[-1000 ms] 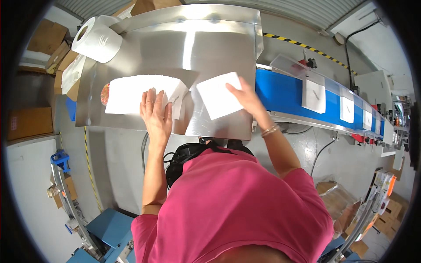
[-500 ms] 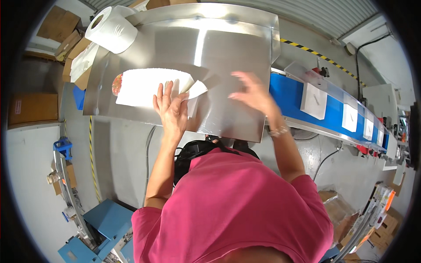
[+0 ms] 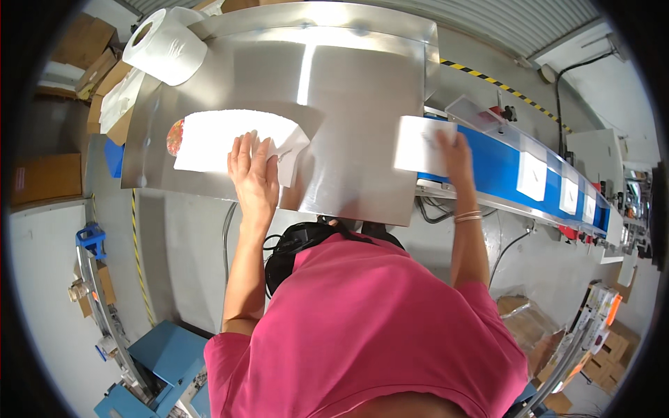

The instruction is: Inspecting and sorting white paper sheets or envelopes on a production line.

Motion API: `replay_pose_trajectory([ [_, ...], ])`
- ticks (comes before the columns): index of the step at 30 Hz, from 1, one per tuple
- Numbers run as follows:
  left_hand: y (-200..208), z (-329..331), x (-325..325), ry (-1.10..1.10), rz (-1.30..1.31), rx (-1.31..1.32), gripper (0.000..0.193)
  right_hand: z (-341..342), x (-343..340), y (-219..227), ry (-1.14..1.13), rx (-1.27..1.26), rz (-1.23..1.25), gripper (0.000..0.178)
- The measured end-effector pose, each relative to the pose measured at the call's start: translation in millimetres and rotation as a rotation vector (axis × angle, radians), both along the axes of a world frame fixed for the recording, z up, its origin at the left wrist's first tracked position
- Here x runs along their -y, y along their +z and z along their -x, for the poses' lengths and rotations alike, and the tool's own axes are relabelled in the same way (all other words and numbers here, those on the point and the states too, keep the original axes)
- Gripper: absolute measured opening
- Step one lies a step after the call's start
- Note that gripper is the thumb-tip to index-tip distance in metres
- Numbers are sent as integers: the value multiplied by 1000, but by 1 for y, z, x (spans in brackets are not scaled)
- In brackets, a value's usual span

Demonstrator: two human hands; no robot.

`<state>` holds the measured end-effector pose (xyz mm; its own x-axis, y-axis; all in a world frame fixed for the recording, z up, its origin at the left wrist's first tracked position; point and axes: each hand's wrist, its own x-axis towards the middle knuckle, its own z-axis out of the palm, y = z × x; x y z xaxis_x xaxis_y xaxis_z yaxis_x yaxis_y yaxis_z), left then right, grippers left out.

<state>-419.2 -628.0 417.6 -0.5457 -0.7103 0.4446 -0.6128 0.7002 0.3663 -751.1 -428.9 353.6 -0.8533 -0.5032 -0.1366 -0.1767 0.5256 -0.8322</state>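
A fanned row of white flat paper packets [image 3: 209, 143] lies overlapped on the metal table, with a red speckled rounded piece [image 3: 175, 138] at its left end. My left hand [image 3: 252, 167] rests on the right part of this row, fingers stretched out over the top packets. At the table's right edge my right hand [image 3: 458, 157] grips one white packet [image 3: 416, 143] by its right side. That packet bridges the table edge and the end of the blue conveyor belt [image 3: 488, 157]. Its underside and my right thumb are hidden.
Several white packets [image 3: 532, 175] lie spaced along the belt, behind a clear plastic guard [image 3: 474, 115]. A big white roll [image 3: 167, 56] stands at the table's far left corner. Cardboard boxes [image 3: 49, 174] are to the left. The metal table [image 3: 348, 83] has a raised back edge.
My right hand, empty before, has moved right to the belt and taken hold of a packet. My left hand stays on the row, where the loose right-end packets now lie flatter.
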Motion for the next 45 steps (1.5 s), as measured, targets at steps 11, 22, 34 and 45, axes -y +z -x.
replay_pose_trajectory([
  [11,-1,3,-6,2,-16,-48,24,-85,98,48,762,-222,78,59],
  [22,4,-12,9,12,5,39,36,-72,75,4,426,278,202,40],
  [34,-3,-9,6,-18,-13,-90,30,-11,20,25,123,-564,-105,57],
  [45,5,-14,16,-33,-54,-19,48,-128,148,18,860,383,195,52],
])
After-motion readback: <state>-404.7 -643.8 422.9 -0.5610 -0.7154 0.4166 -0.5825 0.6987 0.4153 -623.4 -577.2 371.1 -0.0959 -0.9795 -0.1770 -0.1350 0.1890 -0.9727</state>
